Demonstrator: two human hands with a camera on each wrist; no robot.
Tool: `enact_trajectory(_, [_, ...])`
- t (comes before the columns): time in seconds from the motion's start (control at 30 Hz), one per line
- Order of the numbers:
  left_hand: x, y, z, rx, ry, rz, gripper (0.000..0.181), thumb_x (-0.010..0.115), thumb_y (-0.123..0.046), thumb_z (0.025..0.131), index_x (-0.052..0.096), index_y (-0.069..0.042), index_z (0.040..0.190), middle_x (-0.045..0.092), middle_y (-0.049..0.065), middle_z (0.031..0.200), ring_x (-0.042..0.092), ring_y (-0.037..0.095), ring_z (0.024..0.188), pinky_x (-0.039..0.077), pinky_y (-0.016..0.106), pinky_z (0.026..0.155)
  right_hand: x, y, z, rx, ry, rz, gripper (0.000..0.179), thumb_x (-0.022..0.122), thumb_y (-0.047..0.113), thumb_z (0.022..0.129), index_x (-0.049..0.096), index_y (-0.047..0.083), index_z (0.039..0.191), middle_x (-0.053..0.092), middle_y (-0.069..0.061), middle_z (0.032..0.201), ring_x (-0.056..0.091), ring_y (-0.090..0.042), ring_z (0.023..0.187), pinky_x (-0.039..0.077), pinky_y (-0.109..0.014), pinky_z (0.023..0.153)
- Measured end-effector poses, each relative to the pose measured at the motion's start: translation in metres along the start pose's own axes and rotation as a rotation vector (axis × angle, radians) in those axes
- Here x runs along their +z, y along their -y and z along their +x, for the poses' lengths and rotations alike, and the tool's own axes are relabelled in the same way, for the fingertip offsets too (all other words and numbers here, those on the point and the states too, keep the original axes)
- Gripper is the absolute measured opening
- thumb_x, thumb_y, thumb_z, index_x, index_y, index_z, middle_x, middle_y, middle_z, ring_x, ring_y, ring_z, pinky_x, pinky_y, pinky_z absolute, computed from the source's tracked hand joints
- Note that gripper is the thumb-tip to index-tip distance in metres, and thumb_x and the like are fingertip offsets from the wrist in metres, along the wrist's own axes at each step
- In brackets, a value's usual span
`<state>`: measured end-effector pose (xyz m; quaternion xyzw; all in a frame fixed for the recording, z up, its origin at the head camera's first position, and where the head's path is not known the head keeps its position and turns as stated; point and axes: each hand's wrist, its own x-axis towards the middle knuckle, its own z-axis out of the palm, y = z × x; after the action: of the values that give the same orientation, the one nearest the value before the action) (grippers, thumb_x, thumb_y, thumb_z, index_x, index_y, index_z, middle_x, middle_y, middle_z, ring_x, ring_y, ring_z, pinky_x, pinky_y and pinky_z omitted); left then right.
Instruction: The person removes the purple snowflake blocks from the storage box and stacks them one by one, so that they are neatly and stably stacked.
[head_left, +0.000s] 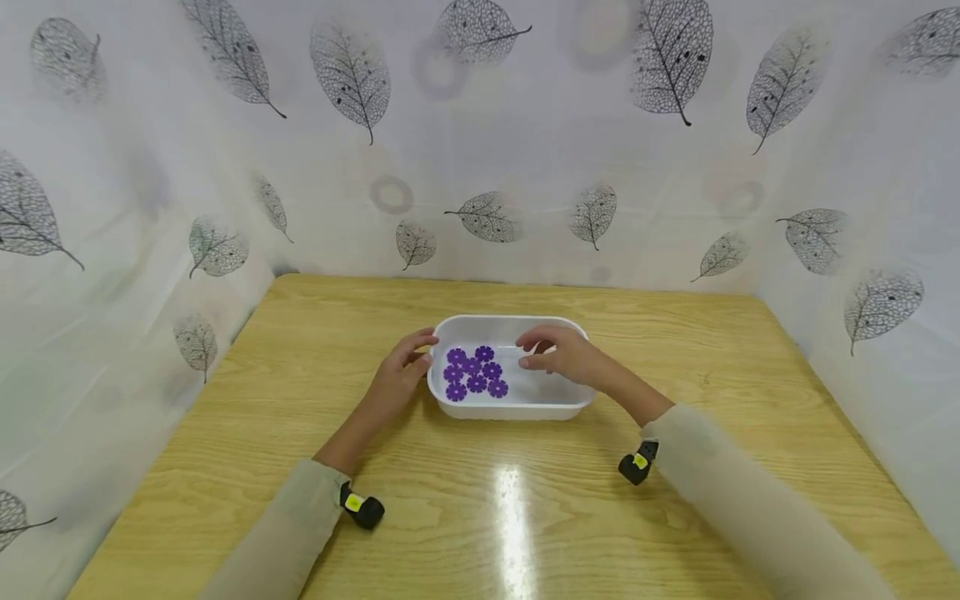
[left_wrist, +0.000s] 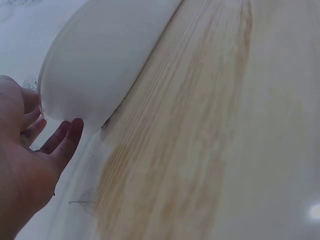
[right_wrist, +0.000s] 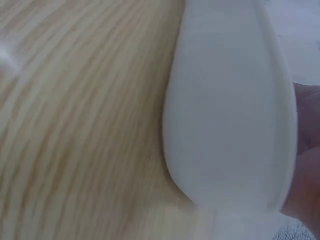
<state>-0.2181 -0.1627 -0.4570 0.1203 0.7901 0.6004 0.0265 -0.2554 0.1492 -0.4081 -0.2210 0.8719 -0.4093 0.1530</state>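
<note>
Purple discs are lying left inside the crosswise white tray — nearer your left hand, touching its end, than your hovering right hand; both are curving loosely, thumbs apart.

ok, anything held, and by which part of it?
Left hand touches the left end of the white tray; whether it grips the rim can't be told. Right hand: nothing visible held.
</note>
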Motion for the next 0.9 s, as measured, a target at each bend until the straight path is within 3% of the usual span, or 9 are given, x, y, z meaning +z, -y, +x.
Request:
enact_trajectory(0.17, [0.001, 0.001, 0.0, 0.006, 0.003, 0.016, 0.037, 0.047, -0.017, 0.107, 0.053, -0.008, 0.142, 0.037, 0.003, 0.161, 0.053, 0.033, 0.129, 0.051, 0.045, 0.104, 0.015, 0.002, 0.006, 0.021, 0.049, -0.052, 0.038, 0.074, 0.019, 0.092, 0.066, 0.002, 0.125, 0.069, -0.009, 0.108, 0.062, -0.021, 0.098, 0.058, -0.03, 0.075])
enact_trajectory(0.43, [-0.001, 0.0, -0.001, 0.003, 0.006, 0.01, 0.036, 0.047, -0.018, 0.107, 0.053, -0.01, 0.142, 0.036, 0.003, 0.162, 0.052, 0.033, 0.131, 0.048, 0.046, 0.107, 0.033, -0.008, 0.022, -0.032, 0.116, -0.166, 0.028, 0.077, 0.021, 0.09, 0.071, 0.007, 0.114, 0.07, -0.004, 0.103, 0.062, -0.015, 0.095, 0.053, -0.03, 0.086])
enact_trajectory(0.9, [-0.001, 0.0, -0.001, 0.013, 0.005, -0.001, 0.037, 0.048, -0.018, 0.107, 0.053, -0.007, 0.142, 0.037, 0.006, 0.161, 0.053, 0.035, 0.128, 0.049, 0.046, 0.105, 0.038, -0.001, 0.019, -0.04, 0.137, -0.265, 0.023, 0.079, 0.019, 0.087, 0.073, 0.008, 0.106, 0.066, -0.005, 0.106, 0.06, -0.018, 0.098, 0.053, -0.034, 0.091])
